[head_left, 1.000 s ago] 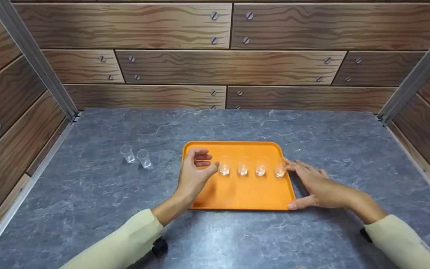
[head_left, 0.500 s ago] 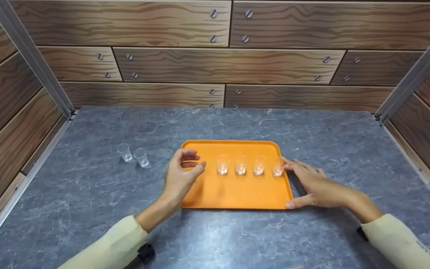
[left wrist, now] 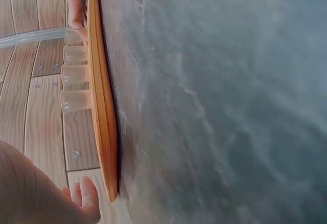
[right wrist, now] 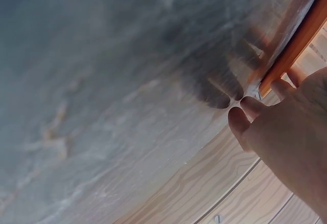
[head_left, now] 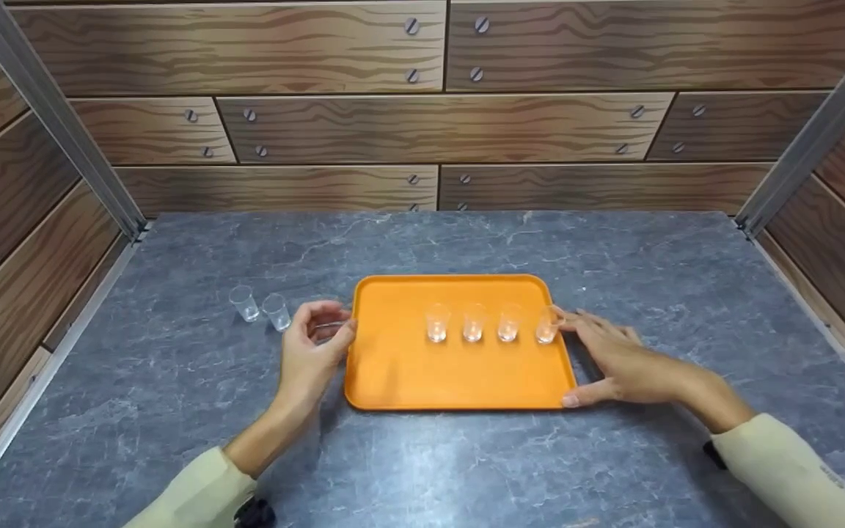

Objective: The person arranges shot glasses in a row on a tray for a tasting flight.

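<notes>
Several small clear shot glasses point(head_left: 473, 325) stand in a row on an orange tray point(head_left: 459, 378), from its middle to its right edge. My left hand point(head_left: 310, 353) is beside the tray's left edge, fingers loosely bent and holding nothing; whether it touches the rim I cannot tell. The left wrist view shows that hand point(left wrist: 43, 193) below the row of glasses point(left wrist: 75, 101). My right hand point(head_left: 617, 363) rests against the tray's right side, thumb at the near corner and fingers spread near the rightmost glass. In the right wrist view, its fingers point(right wrist: 239, 124) are close to the table.
Two more shot glasses, a left one point(head_left: 244, 304) and a right one point(head_left: 276, 313), stand on the grey marbled table point(head_left: 422, 469) beyond my left hand. Wood-patterned walls point(head_left: 334, 128) and metal corner posts point(head_left: 48, 110) enclose the table at the back and sides.
My left hand has moved left, from over the tray near the leftmost glass in the row to outside the tray's left edge. The right hand and the glasses stay in place.
</notes>
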Available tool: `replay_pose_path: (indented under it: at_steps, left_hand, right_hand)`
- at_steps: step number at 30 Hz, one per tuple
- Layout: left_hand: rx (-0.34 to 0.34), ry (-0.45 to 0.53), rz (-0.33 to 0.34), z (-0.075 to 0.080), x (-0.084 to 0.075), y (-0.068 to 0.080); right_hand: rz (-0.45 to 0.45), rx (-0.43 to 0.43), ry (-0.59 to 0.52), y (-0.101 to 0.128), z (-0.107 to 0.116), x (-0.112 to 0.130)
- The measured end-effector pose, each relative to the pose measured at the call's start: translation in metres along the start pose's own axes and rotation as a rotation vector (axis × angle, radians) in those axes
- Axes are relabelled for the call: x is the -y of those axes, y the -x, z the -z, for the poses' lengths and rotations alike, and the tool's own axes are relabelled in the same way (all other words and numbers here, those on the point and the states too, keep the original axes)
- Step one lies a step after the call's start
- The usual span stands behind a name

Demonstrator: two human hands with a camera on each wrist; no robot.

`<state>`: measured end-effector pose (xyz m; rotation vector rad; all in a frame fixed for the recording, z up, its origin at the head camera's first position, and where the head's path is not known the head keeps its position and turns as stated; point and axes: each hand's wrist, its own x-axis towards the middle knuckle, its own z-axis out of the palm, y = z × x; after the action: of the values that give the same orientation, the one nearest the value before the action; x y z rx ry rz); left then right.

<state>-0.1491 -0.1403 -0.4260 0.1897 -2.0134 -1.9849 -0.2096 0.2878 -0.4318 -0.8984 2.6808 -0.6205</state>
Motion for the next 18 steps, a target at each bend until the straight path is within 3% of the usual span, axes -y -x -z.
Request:
replay_pose_path:
  at_steps: [18]
  left_hand:
    - [-0.129, -0.028, 0.030, 0.032, 0.001, 0.009]
  right_hand:
    - [-0.032, 0.017, 0.003, 0.000, 0.000, -0.002]
